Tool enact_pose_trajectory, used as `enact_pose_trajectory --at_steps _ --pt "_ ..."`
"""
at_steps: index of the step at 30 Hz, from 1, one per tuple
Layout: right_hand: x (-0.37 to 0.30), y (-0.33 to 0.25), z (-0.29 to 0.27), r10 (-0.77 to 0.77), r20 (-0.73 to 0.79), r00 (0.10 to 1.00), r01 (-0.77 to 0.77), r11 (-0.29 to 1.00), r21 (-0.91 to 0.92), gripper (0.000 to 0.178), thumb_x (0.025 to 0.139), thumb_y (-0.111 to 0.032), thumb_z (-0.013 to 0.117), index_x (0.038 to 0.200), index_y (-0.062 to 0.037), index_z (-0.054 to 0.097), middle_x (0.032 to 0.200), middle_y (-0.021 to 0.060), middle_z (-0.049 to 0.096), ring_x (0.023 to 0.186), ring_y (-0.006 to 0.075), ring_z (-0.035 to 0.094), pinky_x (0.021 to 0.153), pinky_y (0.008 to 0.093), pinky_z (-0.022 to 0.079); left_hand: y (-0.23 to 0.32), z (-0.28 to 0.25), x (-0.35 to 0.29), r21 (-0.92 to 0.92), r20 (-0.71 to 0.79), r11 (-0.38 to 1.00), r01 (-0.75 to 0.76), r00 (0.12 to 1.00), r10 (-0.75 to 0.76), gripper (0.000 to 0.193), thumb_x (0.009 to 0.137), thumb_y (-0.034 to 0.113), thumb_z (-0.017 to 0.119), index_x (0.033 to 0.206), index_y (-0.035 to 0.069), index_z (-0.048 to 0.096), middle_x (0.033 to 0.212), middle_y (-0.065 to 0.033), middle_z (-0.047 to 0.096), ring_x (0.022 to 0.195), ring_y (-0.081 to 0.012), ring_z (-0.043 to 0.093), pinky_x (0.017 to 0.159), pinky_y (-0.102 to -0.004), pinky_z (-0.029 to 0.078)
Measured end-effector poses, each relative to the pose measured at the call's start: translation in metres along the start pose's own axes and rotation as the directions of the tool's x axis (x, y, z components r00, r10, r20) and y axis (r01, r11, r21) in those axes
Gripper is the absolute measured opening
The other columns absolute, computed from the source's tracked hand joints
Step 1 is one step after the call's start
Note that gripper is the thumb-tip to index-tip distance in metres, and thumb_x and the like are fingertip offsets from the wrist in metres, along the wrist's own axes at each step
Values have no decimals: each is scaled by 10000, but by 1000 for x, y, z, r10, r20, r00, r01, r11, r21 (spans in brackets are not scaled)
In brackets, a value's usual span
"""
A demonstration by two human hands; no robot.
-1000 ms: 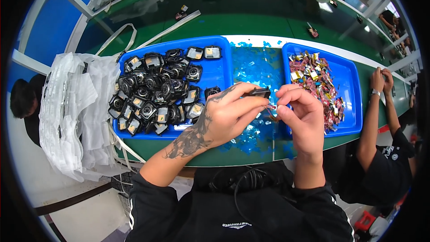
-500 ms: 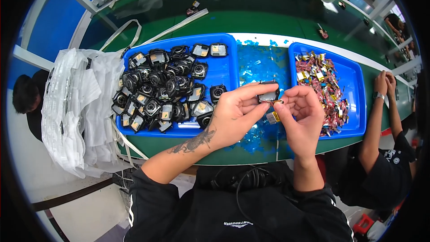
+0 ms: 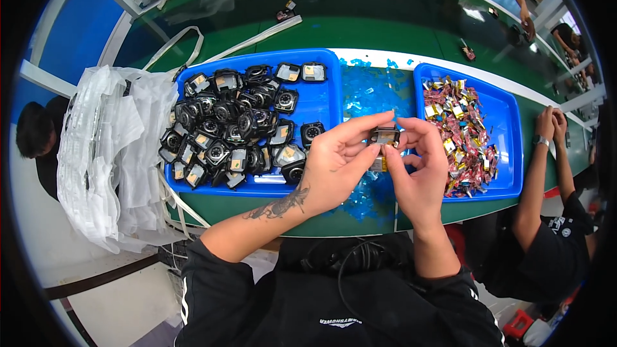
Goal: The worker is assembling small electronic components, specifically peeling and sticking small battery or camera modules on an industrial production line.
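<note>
Black case (image 3: 385,136) held between blue trays (image 3: 506,144), above blue film scraps (image 3: 367,90), clamped in fingertips of both left hand (image 3: 339,162) and right hand (image 3: 418,173). White lettering (image 3: 340,323) on wearer's black shirt (image 3: 398,299); pale print (image 3: 565,227) on neighbour's shirt (image 3: 543,257), too small to read.

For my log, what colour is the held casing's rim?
Black; the casing shows best in the head view.

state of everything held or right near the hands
Black case: held between both hands
Left hand: gripping the case
Right hand: gripping it too
Silver-yellow piece: below the case, partly hidden
Left blue tray: heaped with cases, partly bare
Right blue tray: part filled with small parts
Blue scraps: scattered between trays
</note>
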State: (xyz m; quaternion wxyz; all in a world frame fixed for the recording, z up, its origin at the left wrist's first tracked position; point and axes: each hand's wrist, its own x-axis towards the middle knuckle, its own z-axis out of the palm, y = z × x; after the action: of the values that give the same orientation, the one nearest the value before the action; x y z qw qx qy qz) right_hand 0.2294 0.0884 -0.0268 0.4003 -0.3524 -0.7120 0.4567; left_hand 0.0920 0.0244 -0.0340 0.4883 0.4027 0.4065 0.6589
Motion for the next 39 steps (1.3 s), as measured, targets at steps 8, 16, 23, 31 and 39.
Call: enact_pose_trajectory --at_steps 8,16,23,31,39 --pt "60 -9 -27 13 364 931 37 991 -130 390 828 10 663 1194 -52 544 825 64 631 732 135 631 630 266 502 31 -28 15 741 -8 668 -58 995 95 503 940 71 538 1418 76 384 1277 -202 579 1036 -213 630 807 -327 527" --pt "252 94 -10 238 227 944 -84 842 -532 455 708 -128 810 1100 -14 609 926 150 654 808 207 638 692 325 501 29 -86 20 935 -4 -350 51 991 136 389 749 304 763 1040 67 659 1067 -103 603 1051 -299 529 906 -428 391" --pt "261 103 -48 199 157 967 -56 773 -632 372 745 -165 790 1049 -3 651 872 120 657 768 183 626 658 314 491 17 -89 29 926 27 -368 77 962 270 283 710 105 710 955 19 597 858 -114 631 852 -272 596 768 -394 431" --pt "191 40 -112 153 596 789 340 698 -630 159 761 -115 730 896 -33 715 802 113 680 741 225 655 692 345 515 29 -91 33 975 64 -222 27 917 394 139 779 35 638 913 1 634 832 -144 666 722 -311 652 747 -403 532" --pt "154 46 -108 -35 603 797 458 687 -565 132 746 -69 726 809 -21 620 820 125 607 814 297 609 743 368 494 19 -54 30 65 -133 992 110 986 -101 128 930 7 577 1053 -3 544 997 -164 673 884 -235 698 792 -313 598"
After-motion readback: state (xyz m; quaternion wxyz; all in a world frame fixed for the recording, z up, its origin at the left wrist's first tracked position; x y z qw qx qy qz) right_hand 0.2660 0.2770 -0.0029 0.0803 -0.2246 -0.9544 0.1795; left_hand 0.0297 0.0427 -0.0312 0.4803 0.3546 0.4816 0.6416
